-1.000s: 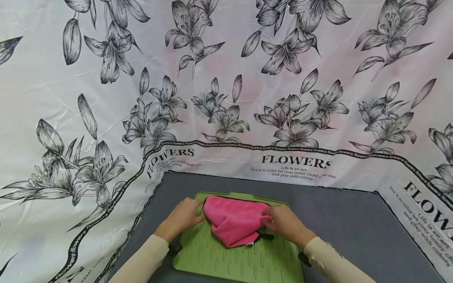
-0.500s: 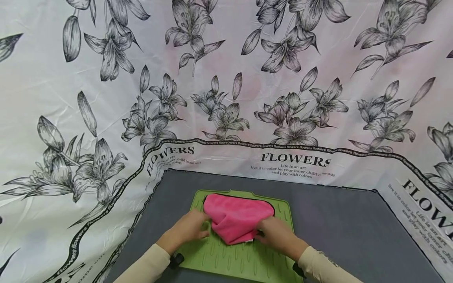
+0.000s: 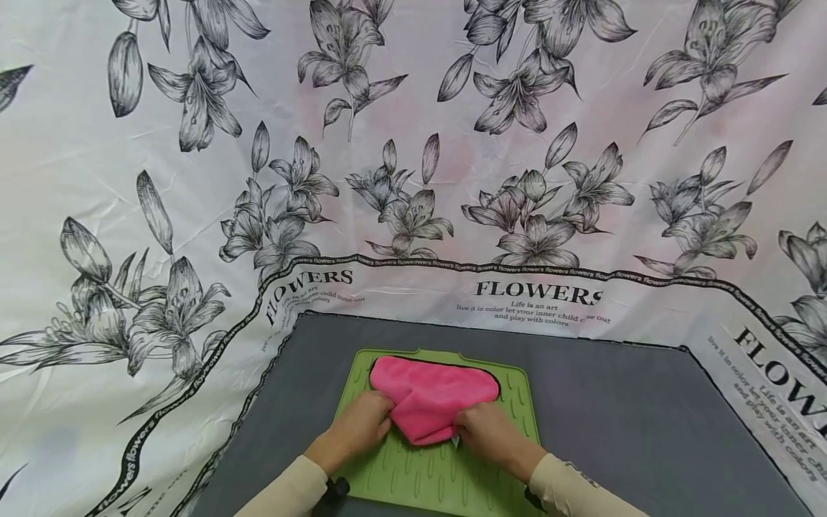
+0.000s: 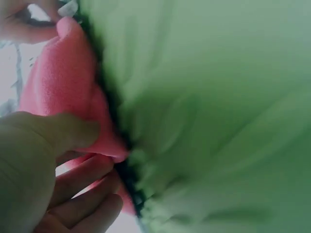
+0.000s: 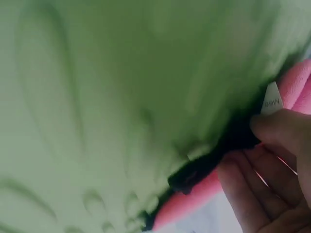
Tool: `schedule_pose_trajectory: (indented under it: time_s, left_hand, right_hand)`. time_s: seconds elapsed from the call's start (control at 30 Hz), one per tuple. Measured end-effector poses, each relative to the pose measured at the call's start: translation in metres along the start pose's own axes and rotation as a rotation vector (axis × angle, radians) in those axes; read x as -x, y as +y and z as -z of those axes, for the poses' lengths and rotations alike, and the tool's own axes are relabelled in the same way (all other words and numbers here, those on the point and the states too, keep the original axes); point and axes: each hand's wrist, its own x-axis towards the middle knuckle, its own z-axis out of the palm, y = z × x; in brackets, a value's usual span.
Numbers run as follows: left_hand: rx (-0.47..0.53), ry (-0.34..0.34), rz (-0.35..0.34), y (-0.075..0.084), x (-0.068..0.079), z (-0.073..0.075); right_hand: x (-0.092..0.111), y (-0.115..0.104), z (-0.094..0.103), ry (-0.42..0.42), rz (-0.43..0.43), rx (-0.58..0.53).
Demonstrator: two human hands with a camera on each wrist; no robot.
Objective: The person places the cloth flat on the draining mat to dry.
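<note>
A fuzzy pink cloth with dark edging lies folded on a green ridged mat, its lower end gathered to a blunt point. My left hand pinches the cloth's left side; in the left wrist view its thumb presses over the pink fold while the other fingers curl beneath. My right hand grips the opposite side near the low corner. Close to that thumb, the right wrist view has a white label with printed letters and a black strap along the edge.
The mat rests on a dark grey tabletop. Behind and at both sides hangs a white sheet printed with black lilies and lettering. A dark band shows at the left wrist.
Both hands have slid down the cloth's sides and inward, closer together, and now grip it lower. The right hand has left the upper right corner. The cloth has hardly moved.
</note>
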Motion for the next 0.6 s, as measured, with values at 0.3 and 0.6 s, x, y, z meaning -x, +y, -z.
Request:
schedule_pose_trajectory:
  time_s: [0.3,0.6]
  left_hand:
    - [0.096,0.121,0.020,0.018,-0.005,0.056]
    - [0.198,-0.075,0.049,0.041,-0.001,0.090]
  right_hand:
    - [0.003,-0.002,0.064,-0.067,-0.123,-0.148]
    - [0.016,-0.024,0.103,-0.080,-0.063,-0.108]
